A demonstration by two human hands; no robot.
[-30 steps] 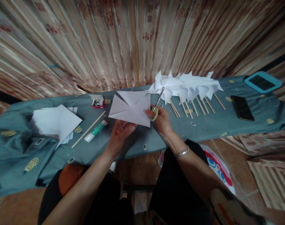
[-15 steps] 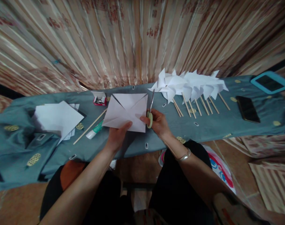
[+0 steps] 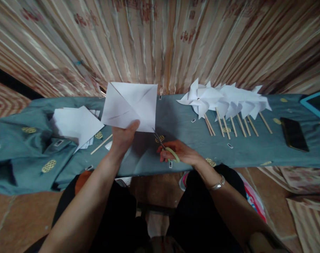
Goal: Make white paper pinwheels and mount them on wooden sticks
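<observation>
Across the middle of the frame runs your cloth-covered tabletop (image 3: 252, 153), with the row of paper pinwheels (image 3: 233, 96) lying right of centre. Left of centre you've got the white sheet (image 3: 146, 109), up off the cloth, slanting lines running in from three of its corners. The stack of paper (image 3: 67, 121) sits at the left, the dark phone (image 3: 294, 134) at the far right. Now your hands: the left hand (image 3: 124, 137) is clamped on the sheet's near edge, thumb on top, the other fingers hidden beneath. Your right hand (image 3: 179, 153) has its fingers closed round the handles of the scissors (image 3: 160, 139), tips right at the sheet's lower-right corner; whether the blades are biting paper, this blurry view can't settle. I'd say line the blades up with the centre, keep that left thumb clear of their path, hold the sheet flat, and stop the cut short of the middle.
</observation>
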